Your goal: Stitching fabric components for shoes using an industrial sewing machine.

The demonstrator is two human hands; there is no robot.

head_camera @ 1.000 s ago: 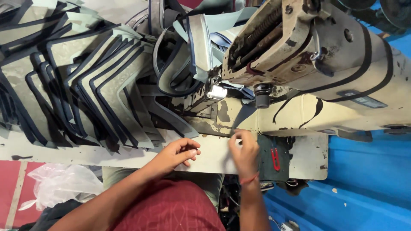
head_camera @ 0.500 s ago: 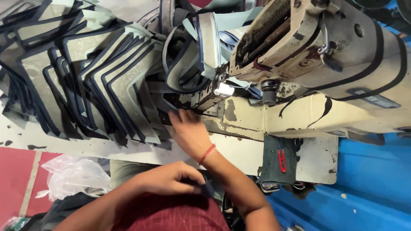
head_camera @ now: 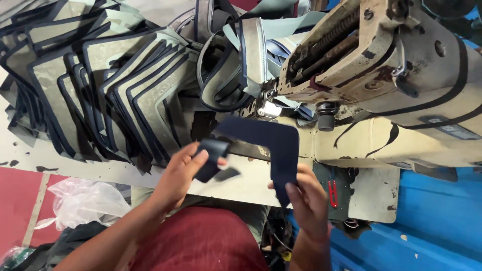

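Note:
My right hand (head_camera: 307, 198) grips the lower end of a dark navy L-shaped fabric piece (head_camera: 271, 143) and holds it up over the table's front edge. A smaller folded dark piece (head_camera: 211, 159) is pinched in my left hand (head_camera: 182, 173), just left of the L-shaped one. Both hands are above the worn cream table (head_camera: 246, 183), in front of the sewing machine (head_camera: 381, 65). Left of the machine lies a fanned pile of grey-green panels with navy edging (head_camera: 100, 95).
Loops of trimmed grey-green fabric (head_camera: 236, 65) hang around the machine's needle area. Red-handled snips (head_camera: 333, 193) lie on a dark pad at the table's right. A clear plastic bag (head_camera: 83, 200) sits on the red floor at left; a blue surface (head_camera: 427, 231) at right.
My right hand reached left to the panel pile, then came back holding the navy L-shaped piece. My left hand rose from my lap with the small dark piece.

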